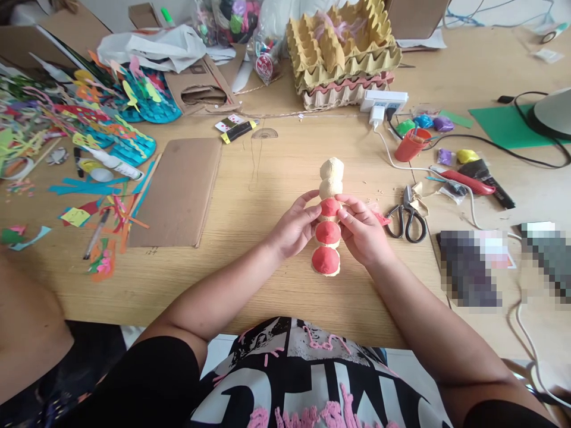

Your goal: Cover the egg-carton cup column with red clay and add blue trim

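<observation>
A strip cut from a pulp egg tray [331,169] is held up over the table, a row of rounded bumps running away from me. The nearer bumps are coated in smooth red [326,260], seemingly soft clay; the two far ones are bare and cream-coloured. My left hand [300,223] grips the strip's left edge at the farthest red bump, thumb and fingers closed on it. On the opposite edge, my right hand [364,230] pinches the same bump. Just beyond the right hand lie black-handled scissors [407,217] and a crumpled red piece [379,215], partly hidden by that hand.
Stacked egg trays [343,65] stand at the back beside a white power strip [384,101]. A cardboard sheet [176,193] and paper scraps lie to the left. On the right are a red cup [413,144], clay packets and a trailing white cable [473,205]. Another person's arm [29,327] is at far left.
</observation>
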`<state>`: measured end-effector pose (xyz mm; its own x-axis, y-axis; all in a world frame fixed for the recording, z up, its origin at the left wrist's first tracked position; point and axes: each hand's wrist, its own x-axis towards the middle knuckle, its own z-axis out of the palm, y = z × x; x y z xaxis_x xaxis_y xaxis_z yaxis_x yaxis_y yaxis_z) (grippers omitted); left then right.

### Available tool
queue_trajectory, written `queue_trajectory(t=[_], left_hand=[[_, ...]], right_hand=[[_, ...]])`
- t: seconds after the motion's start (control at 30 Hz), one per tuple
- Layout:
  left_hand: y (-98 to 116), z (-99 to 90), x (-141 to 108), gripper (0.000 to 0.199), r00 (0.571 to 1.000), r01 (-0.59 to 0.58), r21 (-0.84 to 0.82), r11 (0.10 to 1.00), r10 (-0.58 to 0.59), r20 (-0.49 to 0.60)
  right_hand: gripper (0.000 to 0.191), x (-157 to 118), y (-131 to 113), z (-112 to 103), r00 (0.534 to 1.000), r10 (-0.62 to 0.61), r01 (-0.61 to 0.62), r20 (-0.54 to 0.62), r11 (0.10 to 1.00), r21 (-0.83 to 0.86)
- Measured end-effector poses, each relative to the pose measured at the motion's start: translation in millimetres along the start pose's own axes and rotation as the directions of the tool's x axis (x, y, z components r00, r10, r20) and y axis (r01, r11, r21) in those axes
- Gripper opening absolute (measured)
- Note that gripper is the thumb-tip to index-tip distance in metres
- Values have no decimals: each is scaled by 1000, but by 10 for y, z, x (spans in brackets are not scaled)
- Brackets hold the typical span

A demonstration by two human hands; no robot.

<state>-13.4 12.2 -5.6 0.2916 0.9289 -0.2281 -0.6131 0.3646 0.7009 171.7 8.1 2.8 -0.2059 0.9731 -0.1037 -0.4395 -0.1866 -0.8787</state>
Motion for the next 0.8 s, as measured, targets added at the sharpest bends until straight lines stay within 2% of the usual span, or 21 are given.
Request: queue_trajectory(t=[0.17,0.4,0.63,0.8], left_hand=[[-9,10,-14,61,998,-43,3,999,43,-36],[-1,41,-2,34,998,-56,27,998,56,-1],[-14,14,-7,34,999,-44,27,999,43,33],[-23,-15,-8,41,998,-45,25,999,44,38]], right_hand=[[34,7,15,3,1000,6,-6,6,1000,23],[30,-1,2,1,1000,25,-25,7,1000,4],[39,12,-12,-19,999,18,-18,36,1000,3],[47,26,-25,-23,998,-8,9,56,1000,-17]])
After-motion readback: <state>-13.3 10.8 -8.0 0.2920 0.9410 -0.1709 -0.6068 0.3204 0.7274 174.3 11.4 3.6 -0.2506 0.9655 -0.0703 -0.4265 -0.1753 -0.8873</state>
